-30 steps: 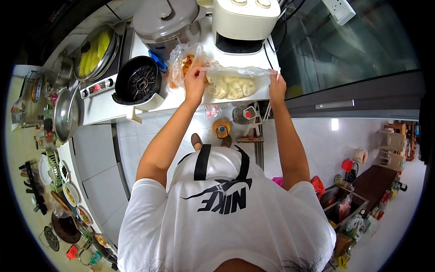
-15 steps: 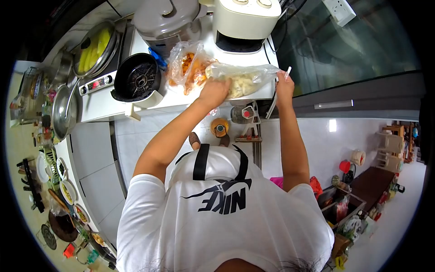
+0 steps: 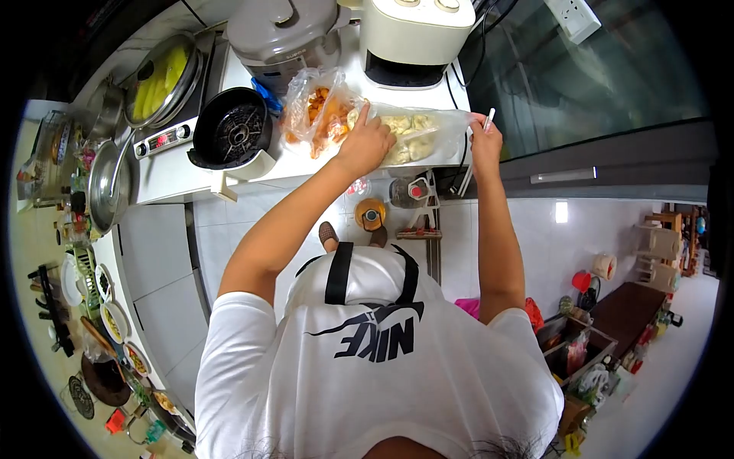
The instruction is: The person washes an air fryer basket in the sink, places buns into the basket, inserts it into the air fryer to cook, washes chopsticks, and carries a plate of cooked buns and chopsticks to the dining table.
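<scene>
A clear plastic bag (image 3: 436, 126) of pale, lumpy food pieces lies along the counter's front edge. At its left end, my left hand (image 3: 365, 147) grips the bag, index finger pointing away from me; its other fingertips are partly hidden. My right hand (image 3: 486, 145) pinches the bag's gathered right end, and a slim white stick-like piece (image 3: 490, 117) sticks up from those fingers. Just left of my left hand stands another clear bag (image 3: 317, 115) with orange-brown food chunks, its top loosely bunched.
A black air fryer basket (image 3: 231, 130) with a white handle stands left on the counter. Behind are a grey pressure cooker (image 3: 283, 34) and a cream air fryer body (image 3: 417, 34). A lidded pan (image 3: 160, 80) sits far left. On the floor is an orange-filled bottle (image 3: 370, 215).
My left hand has shifted slightly left and its index finger now stretches forward. The bag of pale pieces lies flatter and wider. My right hand has moved slightly right with the bag's end.
</scene>
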A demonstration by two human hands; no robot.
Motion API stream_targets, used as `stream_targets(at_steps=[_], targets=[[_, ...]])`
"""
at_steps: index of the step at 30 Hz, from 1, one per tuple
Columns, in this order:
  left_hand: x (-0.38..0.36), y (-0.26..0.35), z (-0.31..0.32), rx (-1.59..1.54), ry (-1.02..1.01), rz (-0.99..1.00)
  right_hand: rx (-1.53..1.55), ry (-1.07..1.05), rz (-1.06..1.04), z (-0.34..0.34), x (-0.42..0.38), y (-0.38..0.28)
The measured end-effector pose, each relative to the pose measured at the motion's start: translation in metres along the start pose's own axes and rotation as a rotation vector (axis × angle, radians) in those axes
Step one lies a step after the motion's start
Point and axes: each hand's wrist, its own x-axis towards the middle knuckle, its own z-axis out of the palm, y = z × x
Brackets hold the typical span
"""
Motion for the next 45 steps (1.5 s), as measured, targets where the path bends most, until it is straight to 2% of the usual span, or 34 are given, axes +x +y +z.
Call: stream_targets(at_steps=[3,5,7,8,9,10,12,13,15,16,18,19,20,22,24,25,27,30,31,34,36,38,41,45], targets=[[-0.024,0.007,-0.005,0.06,0.163,0.227,-0.16,0.047,-0.034,-0.01,0.007,0.018],[-0.034,0.012,-0.002,0.078,0.044,0.259,-0.27,0.063,-0.011,-0.015,0.007,0.022],[-0.039,0.013,-0.004,0.076,-0.091,0.26,-0.408,0.147,-0.302,-0.017,-0.003,0.006],[-0.04,0.012,-0.002,0.055,-0.084,0.255,-0.474,0.187,-0.447,-0.019,-0.011,-0.007],[-0.042,0.01,0.002,0.032,-0.077,0.25,-0.357,0.169,-0.397,-0.02,-0.022,-0.033],[-0.042,0.009,0.006,0.01,-0.068,0.247,-0.095,0.072,-0.087,-0.021,-0.041,-0.069],[-0.041,0.008,0.011,-0.013,0.003,0.305,0.25,-0.078,-0.078,-0.02,-0.067,-0.117],[-0.04,0.008,0.013,-0.024,0.041,0.336,0.299,-0.148,-0.108,-0.02,-0.07,-0.118],[-0.036,0.008,0.013,-0.049,-0.063,0.326,0.396,-0.289,-0.174,-0.019,-0.074,-0.12],[-0.035,0.009,0.014,-0.062,-0.116,0.32,0.298,-0.203,-0.323,-0.004,-0.075,-0.116],[-0.037,0.007,0.015,-0.124,-0.151,0.329,0.01,-0.262,-0.614,-0.002,-0.062,-0.086],[-0.039,0.006,0.015,-0.155,-0.17,0.333,-0.036,-0.271,-0.528,0.004,-0.065,-0.075],[-0.042,0.004,0.016,-0.209,-0.172,0.318,-0.083,-0.279,-0.441,0.012,-0.071,-0.066],[-0.048,0.0,0.016,-0.318,-0.178,0.289,-0.323,-0.28,-0.458,0.017,-0.076,-0.045],[-0.048,-0.002,0.015,-0.342,-0.217,0.035,-0.525,-0.179,-0.814,0.005,-0.065,-0.026],[-0.049,-0.003,0.015,-0.354,-0.236,-0.095,-0.53,-0.136,-0.843,-0.002,-0.062,-0.024],[-0.046,-0.013,0.028,-0.28,-0.174,-0.171,-0.543,-0.048,-0.899,-0.015,-0.059,-0.022],[-0.035,-0.025,0.041,-0.22,-0.141,-0.236,-0.342,-0.061,-0.642,-0.024,-0.058,-0.03],[-0.03,-0.027,0.045,-0.203,-0.106,-0.252,-0.238,-0.146,-0.493,-0.025,-0.059,-0.034],[-0.021,-0.03,0.045,-0.207,-0.077,-0.304,-0.111,-0.429,-0.418,-0.007,-0.072,-0.047],[-0.02,-0.032,0.049,-0.194,-0.002,-0.327,-0.076,-0.628,-0.251,0.014,-0.082,-0.045],[-0.022,-0.035,0.043,-0.192,0.015,-0.313,-0.023,-0.658,-0.247,0.036,-0.087,-0.025],[-0.021,-0.045,0.049,-0.122,0.046,-0.343,-0.283,-0.369,-0.701,0.045,-0.078,-0.016],[-0.018,-0.053,0.049,-0.048,-0.01,-0.465,-0.427,-0.158,-0.832,0.034,-0.052,-0.012]])
